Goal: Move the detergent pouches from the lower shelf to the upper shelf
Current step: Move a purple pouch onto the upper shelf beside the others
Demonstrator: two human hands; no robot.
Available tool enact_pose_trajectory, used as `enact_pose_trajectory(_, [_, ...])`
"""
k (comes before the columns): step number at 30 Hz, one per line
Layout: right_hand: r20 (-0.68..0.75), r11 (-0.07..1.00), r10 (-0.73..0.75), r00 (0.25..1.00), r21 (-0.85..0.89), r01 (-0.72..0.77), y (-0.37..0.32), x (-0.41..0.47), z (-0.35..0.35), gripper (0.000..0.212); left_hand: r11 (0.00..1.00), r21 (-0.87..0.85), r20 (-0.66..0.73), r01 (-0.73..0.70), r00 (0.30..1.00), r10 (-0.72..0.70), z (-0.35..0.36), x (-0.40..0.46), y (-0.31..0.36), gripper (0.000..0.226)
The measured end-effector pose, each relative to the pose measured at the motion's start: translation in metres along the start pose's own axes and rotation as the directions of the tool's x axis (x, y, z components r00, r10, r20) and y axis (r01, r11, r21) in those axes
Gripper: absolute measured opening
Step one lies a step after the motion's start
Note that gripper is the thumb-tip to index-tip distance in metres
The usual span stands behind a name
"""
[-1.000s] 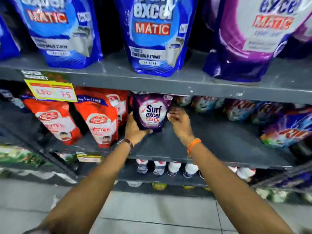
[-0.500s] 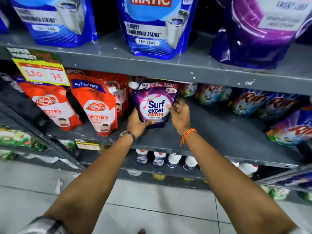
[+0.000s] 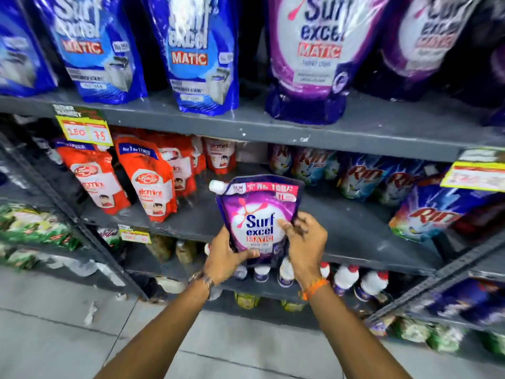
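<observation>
Purple and glossy, the small detergent pouch (image 3: 259, 217) has come clear of the lower shelf (image 3: 355, 236) since a moment ago and hangs in the air before its front edge, so the lift to the upper shelf (image 3: 246, 127) at twelve o'clock is what remains. The left hand (image 3: 222, 258) cups its soft bottom corner at seven o'clock, grip clamped; the right hand (image 3: 304, 239) pinches the crinkly side at four o'clock beneath the white spout (image 3: 217, 186).

Shop aisle with grey metal shelving
Pale tiled floor (image 3: 82, 337) runs below the racks; a yellow price tag (image 3: 84, 131) hangs on a shelf's front edge (image 3: 246, 129), left side
</observation>
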State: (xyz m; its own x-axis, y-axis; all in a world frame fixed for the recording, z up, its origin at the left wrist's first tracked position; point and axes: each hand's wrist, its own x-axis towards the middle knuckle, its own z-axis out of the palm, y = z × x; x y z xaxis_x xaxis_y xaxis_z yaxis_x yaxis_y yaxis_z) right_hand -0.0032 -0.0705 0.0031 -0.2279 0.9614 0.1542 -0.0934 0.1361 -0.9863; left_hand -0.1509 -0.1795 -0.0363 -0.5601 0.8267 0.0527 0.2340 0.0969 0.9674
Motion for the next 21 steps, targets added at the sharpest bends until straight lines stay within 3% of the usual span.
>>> enact_pose_trajectory(7, [-0.136,0.978,-0.169,0.976,0.098,0.183,-0.098,-0.022,-0.085,0.040,0.984,0.017,0.041,-0.175,0.984,0.174,0.052,-0.043,0.091,0.070])
enact_pose_trajectory(12, [-0.230,0.927,-0.314,0.921,0.134,0.350,-0.191,-0.004,-0.132,0.025,0.925,0.039,0.057,-0.378,0.925,0.375,0.078,-0.042,0.199,0.068])
enact_pose_trajectory(15, [-0.238,0.886,-0.412,0.880,0.121,0.447,-0.242,0.023,-0.154,0.045,0.890,0.034,0.049,-0.455,0.890,0.454,0.090,-0.032,0.262,0.069])
enact_pose_trajectory(18, [-0.324,0.864,-0.459,0.827,0.057,0.501,-0.280,0.066,-0.174,0.024,0.844,0.055,0.019,-0.533,0.846,0.533,0.104,-0.012,0.317,0.070])
enact_pose_trajectory(21, [-0.333,0.876,-0.464,0.821,-0.033,0.482,-0.305,0.104,-0.181,0.054,0.839,0.081,0.007,-0.538,0.842,0.539,0.120,0.019,0.352,0.078])
